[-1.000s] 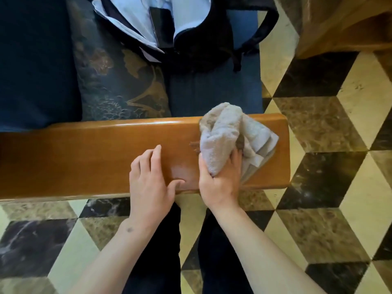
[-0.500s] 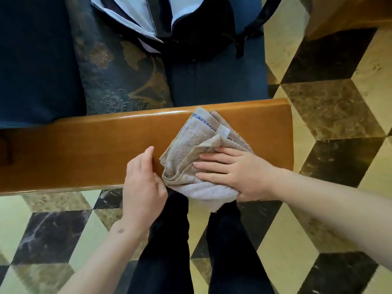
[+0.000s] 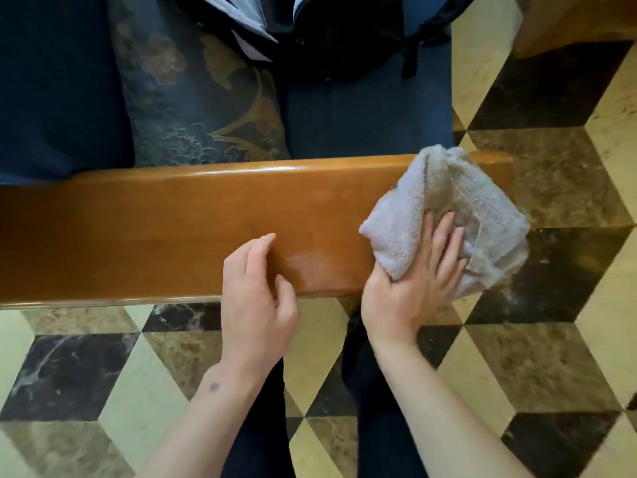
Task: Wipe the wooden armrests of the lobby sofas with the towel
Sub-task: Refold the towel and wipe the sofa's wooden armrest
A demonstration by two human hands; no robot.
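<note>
A glossy wooden armrest [image 3: 155, 232] runs across the view from the left edge to the right of centre. A crumpled grey towel [image 3: 462, 205] covers its right end and hangs over the tip. My right hand [image 3: 413, 277] presses flat on the towel's near side, thumb hooked under its lower edge. My left hand [image 3: 255, 298] rests on the armrest's near edge beside it, fingers loosely curled, holding nothing. A damp smear shows on the wood between the two hands.
Behind the armrest lie the blue sofa seat [image 3: 365, 115], a patterned dark cushion [image 3: 203, 101] and a dark open bag [image 3: 331, 32]. Diamond-patterned marble floor [image 3: 537, 357] surrounds me. Another wooden piece [image 3: 579, 19] sits at top right. My dark trouser legs stand below the armrest.
My right hand has slid the towel from the armrest's middle to its right end. The left hand stayed on the near edge, its thumb now on the wood.
</note>
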